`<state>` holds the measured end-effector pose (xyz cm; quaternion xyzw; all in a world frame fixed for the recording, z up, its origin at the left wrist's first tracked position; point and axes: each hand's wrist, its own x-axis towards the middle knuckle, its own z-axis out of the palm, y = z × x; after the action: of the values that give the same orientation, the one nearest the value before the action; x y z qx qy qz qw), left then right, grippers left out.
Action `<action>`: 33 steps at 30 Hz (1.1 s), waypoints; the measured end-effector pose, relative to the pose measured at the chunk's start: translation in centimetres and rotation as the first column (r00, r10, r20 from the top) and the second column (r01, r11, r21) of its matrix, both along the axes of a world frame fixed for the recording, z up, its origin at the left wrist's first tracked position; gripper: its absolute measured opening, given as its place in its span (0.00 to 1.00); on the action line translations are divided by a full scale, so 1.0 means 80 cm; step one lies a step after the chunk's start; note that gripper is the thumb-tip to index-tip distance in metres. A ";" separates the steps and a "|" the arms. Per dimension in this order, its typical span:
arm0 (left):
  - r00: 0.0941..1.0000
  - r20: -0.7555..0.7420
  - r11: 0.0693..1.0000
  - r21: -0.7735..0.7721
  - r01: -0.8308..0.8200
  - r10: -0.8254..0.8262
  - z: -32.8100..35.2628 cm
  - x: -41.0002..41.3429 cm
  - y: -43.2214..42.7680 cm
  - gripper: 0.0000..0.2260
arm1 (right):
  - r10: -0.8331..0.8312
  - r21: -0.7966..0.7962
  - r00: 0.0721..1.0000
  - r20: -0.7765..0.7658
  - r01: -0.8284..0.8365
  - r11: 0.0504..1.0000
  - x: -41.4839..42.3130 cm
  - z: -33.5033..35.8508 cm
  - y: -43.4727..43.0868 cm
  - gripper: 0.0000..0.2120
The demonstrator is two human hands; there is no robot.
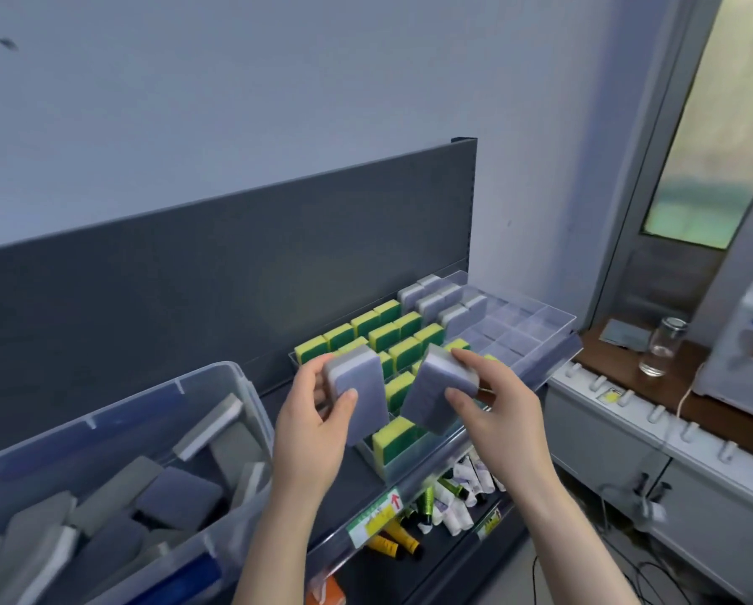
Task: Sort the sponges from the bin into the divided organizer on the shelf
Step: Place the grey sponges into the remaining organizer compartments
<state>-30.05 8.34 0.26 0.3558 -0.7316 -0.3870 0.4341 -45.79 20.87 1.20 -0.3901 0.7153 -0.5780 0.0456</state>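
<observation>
Sponges: two grey ones are in the air, one per hand, over the front of the organizer (540, 318) on the shelf (560, 358). Your left hand (318, 430) grips the left sponge (357, 386) upright, thumb on the near face, fingers curled round the back. Your right hand (496, 412) grips the right sponge (438, 399) the same way, tilted with its top leaning right. The two are close together; can't tell if they touch.

Holding them on edge makes sense, since the slots take sponges standing up. The left and middle slots hold yellow-green sponges (383, 336). The grey sponges (446, 307) stand in the far rows, with empty slots to their right. My guess is both of yours go there, beside the greys.

The bin (230, 373) sits at your left, next to the organizer. It holds plenty of loose sponges (178, 499), so the job looks about midway.
</observation>
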 end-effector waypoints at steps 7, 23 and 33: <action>0.999 -0.021 0.999 0.000 0.046 -0.046 -0.010 -0.087 0.060 0.19 | -0.077 0.008 0.997 -0.017 0.077 0.997 -0.084 -0.019 0.069 0.22; 0.993 -0.053 0.994 0.027 0.109 -0.107 -0.021 -0.231 0.070 0.16 | -0.157 0.045 0.987 -0.019 0.158 0.986 -0.214 -0.031 0.096 0.22; 1.000 0.003 0.999 0.017 -0.029 0.029 -0.021 -0.314 -0.009 0.19 | -0.068 0.091 0.998 0.000 0.067 0.994 -0.321 -0.028 0.016 0.22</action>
<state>-55.17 7.64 -1.44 0.3706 -0.7236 -0.3864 0.4357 -71.44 22.17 -1.04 -0.3622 0.7535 -0.5468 0.0449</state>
